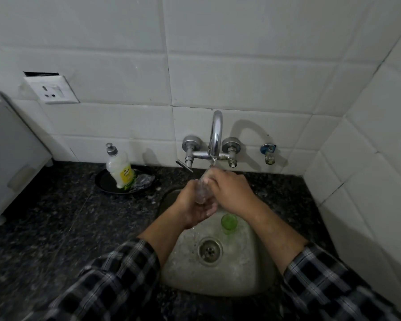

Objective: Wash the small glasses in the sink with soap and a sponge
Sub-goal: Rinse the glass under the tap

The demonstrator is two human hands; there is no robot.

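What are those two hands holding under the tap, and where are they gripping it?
A small clear glass. The left hand cups its lower end; the right hand grips its upper end, near the rim.

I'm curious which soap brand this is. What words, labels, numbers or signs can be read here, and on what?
Nothing here can be read for certain.
Dish soap bottle: yellow label with dark print, too blurred to read.
Wall socket: no lettering shows.
Clear glass and green glass: no print shows.
White appliance on the left: no lettering shows.
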